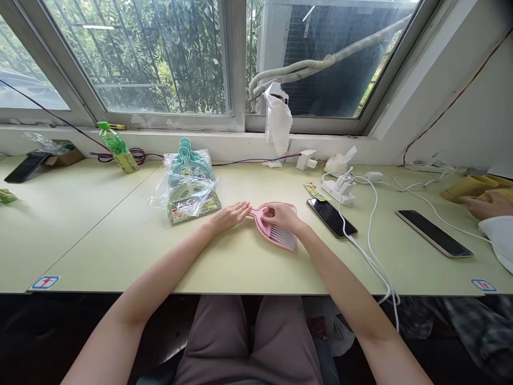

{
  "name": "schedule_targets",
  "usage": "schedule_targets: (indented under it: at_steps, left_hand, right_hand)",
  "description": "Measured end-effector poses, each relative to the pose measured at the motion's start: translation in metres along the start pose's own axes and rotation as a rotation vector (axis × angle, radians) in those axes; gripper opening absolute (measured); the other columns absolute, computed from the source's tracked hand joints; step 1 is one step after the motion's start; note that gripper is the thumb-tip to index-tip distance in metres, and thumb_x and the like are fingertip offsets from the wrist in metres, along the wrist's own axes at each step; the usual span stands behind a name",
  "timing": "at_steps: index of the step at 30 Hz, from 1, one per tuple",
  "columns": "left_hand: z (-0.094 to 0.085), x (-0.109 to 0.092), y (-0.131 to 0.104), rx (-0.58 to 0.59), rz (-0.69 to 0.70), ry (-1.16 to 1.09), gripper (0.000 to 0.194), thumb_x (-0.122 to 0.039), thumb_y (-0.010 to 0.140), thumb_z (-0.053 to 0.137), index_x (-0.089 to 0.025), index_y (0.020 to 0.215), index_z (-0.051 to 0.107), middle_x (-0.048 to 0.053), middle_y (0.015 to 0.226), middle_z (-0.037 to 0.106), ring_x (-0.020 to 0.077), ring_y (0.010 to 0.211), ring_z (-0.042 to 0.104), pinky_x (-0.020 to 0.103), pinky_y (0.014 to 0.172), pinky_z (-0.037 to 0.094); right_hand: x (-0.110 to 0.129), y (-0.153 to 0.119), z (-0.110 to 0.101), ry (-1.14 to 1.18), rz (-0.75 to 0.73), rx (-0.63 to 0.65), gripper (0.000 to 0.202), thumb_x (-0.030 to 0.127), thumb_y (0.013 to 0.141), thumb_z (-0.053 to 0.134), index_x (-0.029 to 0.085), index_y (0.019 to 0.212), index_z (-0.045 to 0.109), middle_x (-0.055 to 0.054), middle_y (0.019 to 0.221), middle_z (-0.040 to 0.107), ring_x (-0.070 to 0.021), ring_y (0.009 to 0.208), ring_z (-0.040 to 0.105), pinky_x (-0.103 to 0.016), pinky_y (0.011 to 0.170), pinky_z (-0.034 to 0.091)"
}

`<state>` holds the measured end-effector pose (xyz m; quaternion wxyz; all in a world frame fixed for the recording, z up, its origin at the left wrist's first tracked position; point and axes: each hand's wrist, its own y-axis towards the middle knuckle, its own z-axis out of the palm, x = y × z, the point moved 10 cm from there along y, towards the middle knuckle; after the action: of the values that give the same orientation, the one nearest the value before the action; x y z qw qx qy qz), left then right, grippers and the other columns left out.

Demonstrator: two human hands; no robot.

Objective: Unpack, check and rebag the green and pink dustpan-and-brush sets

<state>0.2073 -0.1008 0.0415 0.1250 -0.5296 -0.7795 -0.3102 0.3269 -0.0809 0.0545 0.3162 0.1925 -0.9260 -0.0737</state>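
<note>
Around the middle of the frame the pale green tabletop [100, 235] carries several things. To the left of the hands lies a clear plastic bag of green scoops [188, 184], close to the left hand but not touching it. Further to the upper left stand a green bottle [118, 147] and, near the left edge, a dark phone [24, 167]. To the right of the hands lies a black phone [332, 217], just beside the pink scoop, with a white cable [366, 235] running past it and over the front edge of the tabletop. A second phone [433, 233] lies further right, and at the right edge another person's hand [487, 206] rests on a yellow cloth [473, 186]. A white charger [340, 188] sits behind the black phone. The pink slotted scoop [276, 227] lies flat in the centre of the frame, a little right of the middle. Its long axis goes diagonally: the narrow handle points to the upper left, and the wide slotted end points to the lower right. The left hand [231, 215] is flat with fingers nearly straight, its fingertips touching the handle end. The right hand [282, 215] lies on top of the scoop with fingers curled, pinching the part near the handle. Nothing stands between the hands and the scoop.
</note>
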Motion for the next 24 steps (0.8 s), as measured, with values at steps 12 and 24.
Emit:
schedule_targets:
  at_steps: [12, 24]
  left_hand:
    - [-0.002, 0.005, 0.004, -0.024, -0.028, 0.018, 0.04, -0.01, 0.095, 0.037, -0.005, 0.131, 0.05, 0.017, 0.133, 0.056, 0.0219, 0.123, 0.055, 0.036, 0.108, 0.042]
    - [0.011, 0.008, 0.013, 0.033, -0.1, 0.059, 0.05, -0.016, 0.094, 0.042, -0.012, 0.143, 0.04, 0.02, 0.139, 0.05, 0.0272, 0.134, 0.043, 0.044, 0.111, 0.038]
  right_hand:
    - [0.001, -0.001, 0.001, -0.028, 0.005, -0.036, 0.011, 0.025, 0.073, 0.065, 0.018, 0.07, 0.056, 0.001, 0.074, 0.063, -0.0123, 0.067, 0.054, -0.023, 0.06, 0.034]
    - [0.01, 0.004, 0.013, 0.01, -0.037, -0.045, 0.008, 0.023, 0.078, 0.064, 0.019, 0.08, 0.058, 0.0, 0.077, 0.064, -0.013, 0.067, 0.055, -0.023, 0.059, 0.033]
